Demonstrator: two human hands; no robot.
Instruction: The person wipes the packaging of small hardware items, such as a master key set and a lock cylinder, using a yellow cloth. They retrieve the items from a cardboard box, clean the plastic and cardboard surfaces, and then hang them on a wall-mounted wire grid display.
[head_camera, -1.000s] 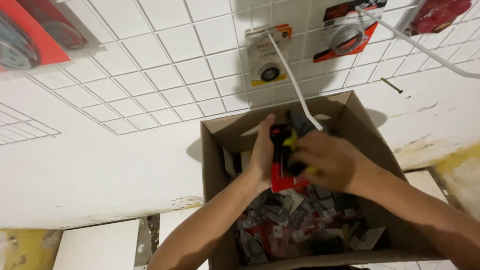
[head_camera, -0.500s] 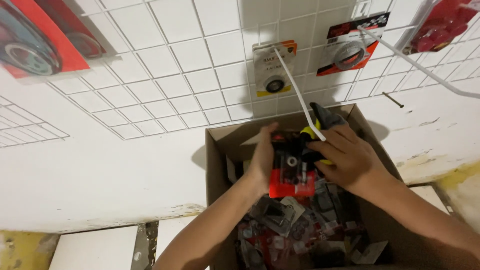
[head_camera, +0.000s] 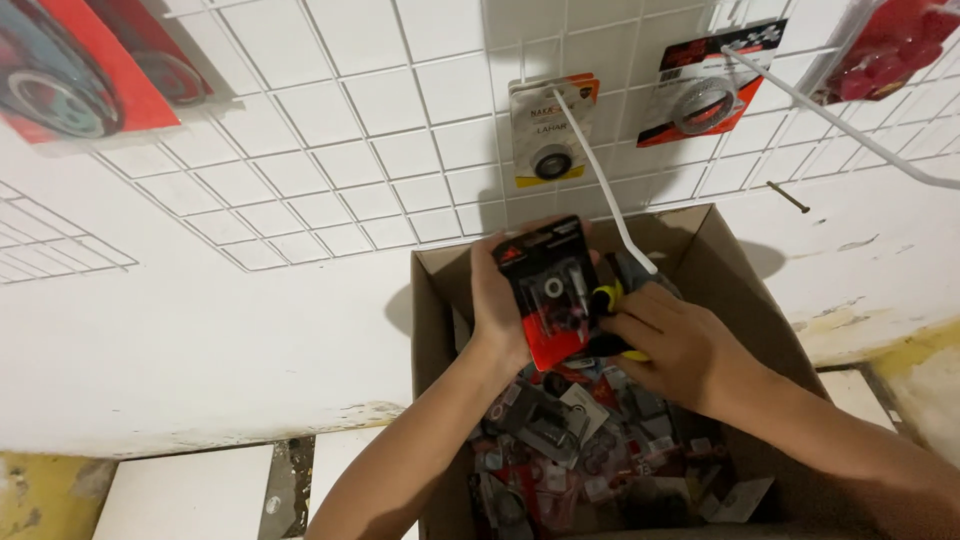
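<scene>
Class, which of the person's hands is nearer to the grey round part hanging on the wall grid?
Left. The left hand sits just below the grey round part; the right hand is lower, inside the cardboard box.

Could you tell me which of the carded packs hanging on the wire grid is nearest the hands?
The pale-topped pack with orange edges, hanging directly above the left hand; the red-and-black pack hangs further right.

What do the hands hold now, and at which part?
The left hand grips a red-and-black blister pack by its left edge. The right hand touches its lower right side.
</scene>
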